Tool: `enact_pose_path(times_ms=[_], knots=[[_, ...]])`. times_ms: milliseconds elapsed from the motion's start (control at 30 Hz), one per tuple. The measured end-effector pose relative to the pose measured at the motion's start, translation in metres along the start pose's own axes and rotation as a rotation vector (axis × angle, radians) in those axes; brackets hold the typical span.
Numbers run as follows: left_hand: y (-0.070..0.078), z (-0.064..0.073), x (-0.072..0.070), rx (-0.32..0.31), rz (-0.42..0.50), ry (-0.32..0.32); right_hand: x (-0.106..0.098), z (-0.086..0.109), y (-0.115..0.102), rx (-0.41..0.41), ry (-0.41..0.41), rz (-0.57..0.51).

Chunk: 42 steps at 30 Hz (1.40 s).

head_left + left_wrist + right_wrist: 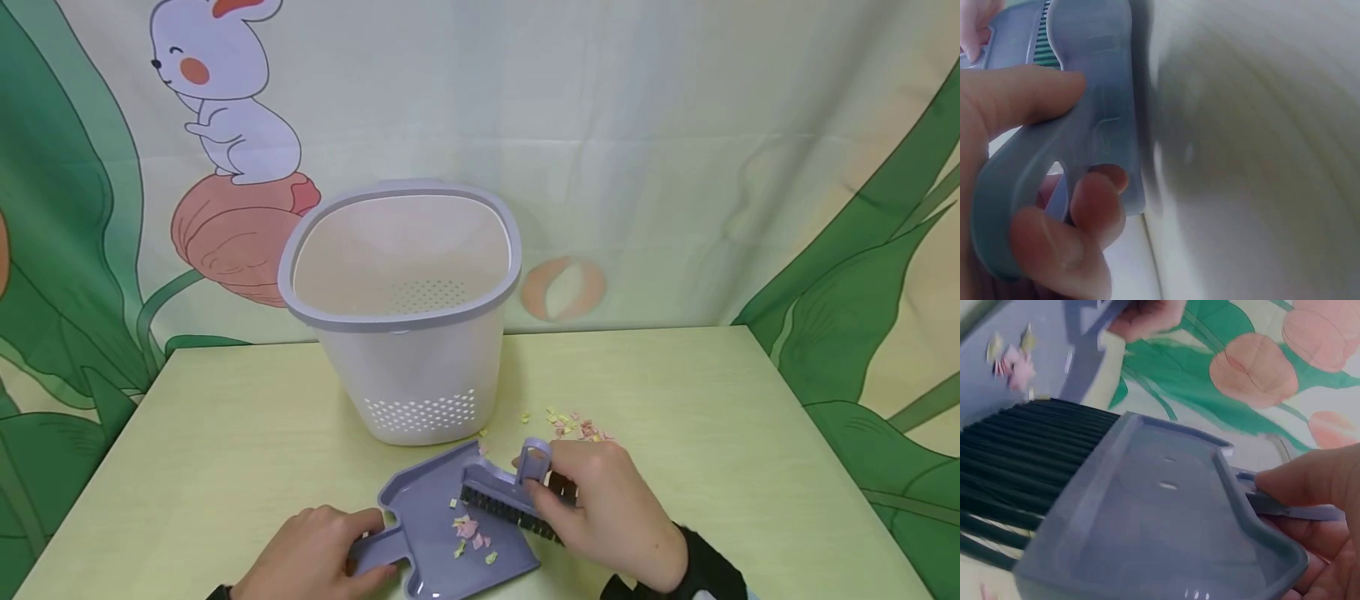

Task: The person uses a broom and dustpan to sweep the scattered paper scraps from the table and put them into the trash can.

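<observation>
My left hand (pixel 315 550) grips the handle of a purple dustpan (pixel 442 479), which lies on the table with its wide edge to the right. Several pink and yellow paper scraps (pixel 467 528) rest in the pan. In my right hand (pixel 607 508) is a small purple brush (pixel 495 487) with dark bristles, held by its looped handle over the pan's right side. The right wrist view shows the brush's flat back (pixel 1160 494) and its bristles close to the scraps. The left wrist view shows fingers and thumb round the dustpan handle (pixel 1022 169).
A white and purple wastebasket (pixel 420 358) with a perforated base stands behind the dustpan. More scraps (pixel 581 427) lie on the pale yellow table (pixel 675 383) beyond my right hand. A cartoon-printed curtain (pixel 637 150) hangs behind the table.
</observation>
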<state>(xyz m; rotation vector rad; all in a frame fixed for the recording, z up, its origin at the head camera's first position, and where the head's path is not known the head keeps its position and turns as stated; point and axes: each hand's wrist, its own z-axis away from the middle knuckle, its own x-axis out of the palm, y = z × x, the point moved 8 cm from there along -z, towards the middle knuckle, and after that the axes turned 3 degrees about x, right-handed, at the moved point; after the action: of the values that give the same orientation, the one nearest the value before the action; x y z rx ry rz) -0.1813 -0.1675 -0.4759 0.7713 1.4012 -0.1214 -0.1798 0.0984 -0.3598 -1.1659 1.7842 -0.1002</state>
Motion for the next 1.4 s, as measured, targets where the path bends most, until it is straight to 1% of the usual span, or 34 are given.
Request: enact_pose_path(times_ms=[100, 167, 267, 333, 500, 600, 700, 800, 900, 1033, 1133, 1200, 1233, 1300, 1400], knots=[[-0.001, 0.001, -0.001, -0.016, -0.021, -0.023, -0.008, -0.005, 0.009, 0.033, 0.056, 0.058], [-0.002, 0.001, -0.002, -0.022, -0.032, -0.036, -0.011, -0.007, 0.014, 0.032, 0.094, 0.110], [-0.002, 0.002, -0.003, -0.029, -0.045, -0.055, -0.009, -0.010, 0.020, -0.003, 0.130, 0.168], [-0.001, 0.002, -0.005, -0.028, -0.056, -0.054, -0.006, -0.010, 0.022, -0.053, 0.148, 0.199], [-0.002, 0.004, -0.006, -0.020, -0.066, -0.053, 0.006, -0.007, 0.024, -0.134, 0.152, 0.221], [-0.001, 0.004, -0.006, -0.005, -0.066, -0.056, 0.015, -0.006, 0.025, -0.155, 0.130, 0.243], [0.000, 0.004, -0.005, 0.008, -0.067, -0.056, 0.024, -0.005, 0.023, -0.163, 0.088, 0.268], [0.001, 0.004, -0.005, 0.012, -0.072, -0.051, 0.027, -0.004, 0.019, -0.165, 0.056, 0.248], [0.001, 0.005, -0.005, 0.006, -0.076, -0.053, 0.023, -0.002, 0.013, -0.168, 0.031, 0.161], [0.002, 0.004, -0.004, 0.006, -0.068, -0.053, 0.021, 0.002, -0.001, -0.199, -0.014, 0.054], [0.002, 0.003, -0.003, 0.016, -0.065, -0.044, 0.019, 0.004, -0.011, -0.229, -0.025, 0.009], [0.002, 0.002, -0.001, 0.021, -0.061, -0.040, 0.013, 0.003, -0.014, -0.229, -0.016, -0.017], [0.002, 0.002, -0.001, 0.020, -0.057, -0.040, 0.009, 0.002, -0.014, -0.225, -0.006, -0.019], [0.001, 0.002, 0.000, 0.017, -0.051, -0.040, 0.001, 0.000, -0.011, -0.189, 0.021, -0.012], [0.001, 0.001, 0.001, 0.018, -0.045, -0.035, -0.012, -0.004, 0.000, -0.092, 0.073, 0.047]])
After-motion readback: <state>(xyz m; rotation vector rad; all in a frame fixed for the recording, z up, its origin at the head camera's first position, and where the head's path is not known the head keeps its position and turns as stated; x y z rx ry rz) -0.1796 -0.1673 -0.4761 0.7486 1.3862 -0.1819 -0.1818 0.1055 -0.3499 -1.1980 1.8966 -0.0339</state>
